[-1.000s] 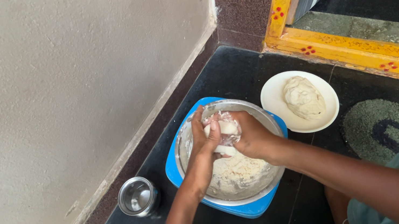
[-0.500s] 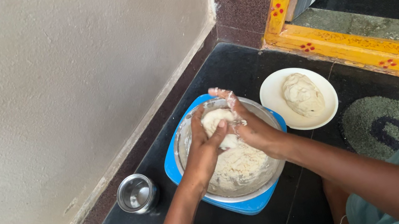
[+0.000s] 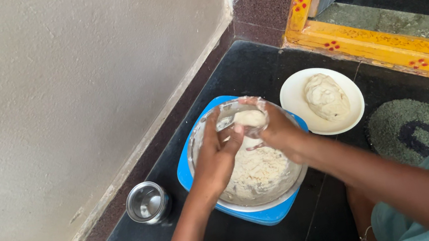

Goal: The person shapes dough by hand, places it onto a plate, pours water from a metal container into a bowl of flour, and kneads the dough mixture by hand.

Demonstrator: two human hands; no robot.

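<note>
presently, a lump of dough (image 3: pixel 249 118) is held above the far side of a steel bowl (image 3: pixel 295 179), pressed between both hands. the left hand (image 3: pixel 215 158) is cupped against its near side, fingers curled, and the right hand (image 3: pixel 274 127) is closed round its far side. loose, crumbly flour mix (image 3: pixel 259 174) is seen lower in the bowl, which is seated on a blue tray (image 3: pixel 185 172) on the dark floor (image 3: pixel 253 72). a white plate (image 3: pixel 293 100) carrying a finished dough mound (image 3: pixel 326 96) is placed just beside the bowl, and a small steel cup (image 3: pixel 146 202) stands near the wall (image 3: pixel 46 97). as a judgement: the lump may break apart if squeezed unevenly, and crumbs may be spilled over the rim, since the dough is worked close to the bowl edge.
</note>
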